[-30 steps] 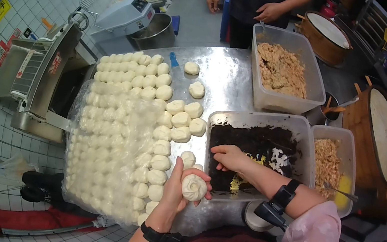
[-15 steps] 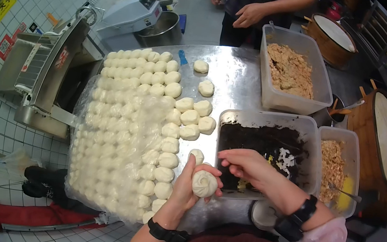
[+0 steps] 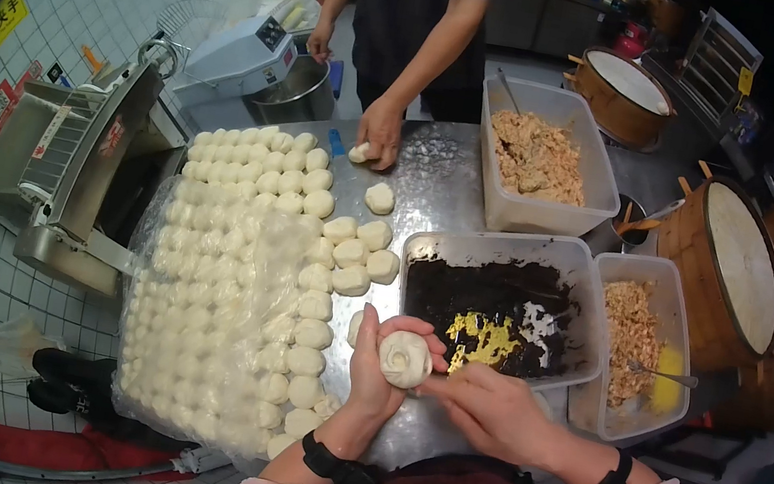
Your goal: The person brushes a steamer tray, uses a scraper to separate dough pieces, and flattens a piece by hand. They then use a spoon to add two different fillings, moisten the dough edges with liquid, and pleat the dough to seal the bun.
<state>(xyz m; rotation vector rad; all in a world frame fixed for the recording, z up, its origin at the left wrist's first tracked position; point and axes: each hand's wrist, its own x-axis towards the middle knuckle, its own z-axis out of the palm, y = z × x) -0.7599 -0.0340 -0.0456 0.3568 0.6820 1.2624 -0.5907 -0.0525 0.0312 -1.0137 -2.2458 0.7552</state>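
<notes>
In the head view, a round white bun (image 3: 406, 360) with a swirled, pleated top rests in the cupped fingers of my left hand (image 3: 373, 382), thumb up along its side. My right hand (image 3: 497, 412) is at the bun's lower right, fingers curled together and fingertips at its edge; their undersides are hidden. Just beyond both hands is a plastic tub of dark filling (image 3: 481, 287), with yellow and pale patches where its bottom shows. Left of my hands, rows of dough pieces (image 3: 312, 334) cover the table, many under clear plastic sheeting (image 3: 203, 314).
A co-worker's hand (image 3: 381, 135) grips a dough piece at the table's far side. Tubs of meat-coloured filling (image 3: 547, 161) and chopped filling with a spoon (image 3: 625, 351) stand right. Bamboo steamers (image 3: 722, 265) line the right edge; a metal machine (image 3: 97, 156) stands left.
My right hand has come down from over the dark filling to the bun's side. The co-worker's hand has reached onto the table and taken a dough piece. The view has shifted.
</notes>
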